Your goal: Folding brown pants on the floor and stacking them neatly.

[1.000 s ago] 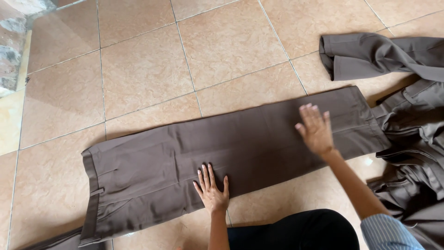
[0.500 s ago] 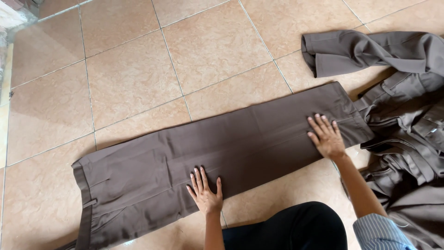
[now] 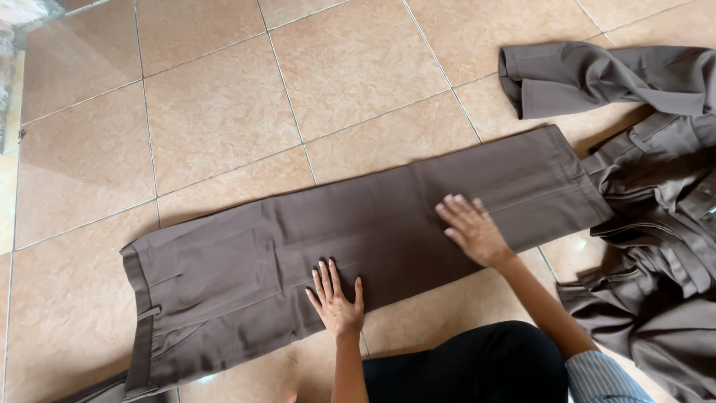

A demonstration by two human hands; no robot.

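Observation:
A pair of brown trousers [image 3: 358, 231] lies flat on the tiled floor, waistband at the left, leg ends at the right. My left hand [image 3: 335, 302] presses flat on the near edge of the trousers around the middle, fingers spread. Further right, my right hand [image 3: 471, 230] rests palm down on the leg part, fingers together and pointing up-left. Neither hand holds anything.
A heap of more brown garments [image 3: 656, 216] lies at the right, touching the trouser leg ends. Beige floor tiles [image 3: 224, 112] stretch beyond. My dark-clad knee [image 3: 462, 369] is at the bottom edge.
My right hand has slid left along the trouser leg, from near the hem toward the middle. My left hand has stayed in place on the near edge.

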